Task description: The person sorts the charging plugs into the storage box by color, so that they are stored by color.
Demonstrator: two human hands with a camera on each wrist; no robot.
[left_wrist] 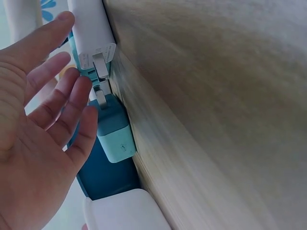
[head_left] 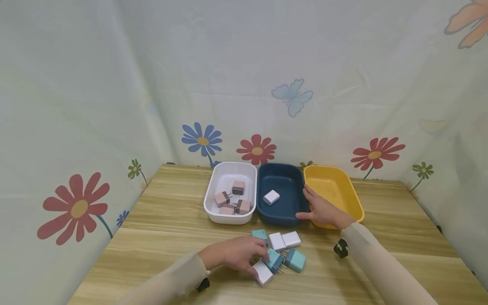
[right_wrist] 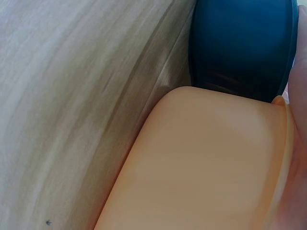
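Observation:
My left hand (head_left: 240, 253) is at a group of plug chargers on the table. Its thumb is at a white charger (head_left: 263, 272) and its other fingers reach over a teal charger (head_left: 273, 259). In the left wrist view the fingers of that hand (left_wrist: 53, 110) are loosely bent and spread apart, with the white charger (left_wrist: 91, 28) by the thumb tip. My right hand (head_left: 324, 209) rests on the adjoining rims of the dark blue tray (head_left: 282, 220) and the yellow tray (head_left: 352, 199), thumb and fingers spread. One white charger (head_left: 271, 197) lies in the blue tray.
Left of the blue tray, a white tray (head_left: 209, 199) holds several pink-and-brown chargers (head_left: 242, 206). Two white chargers (head_left: 277, 241) lie side by side in front of the trays. Further teal chargers (head_left: 295, 260) lie around them. A flowered cloth (head_left: 228, 84) hangs behind the wooden table (head_left: 167, 212).

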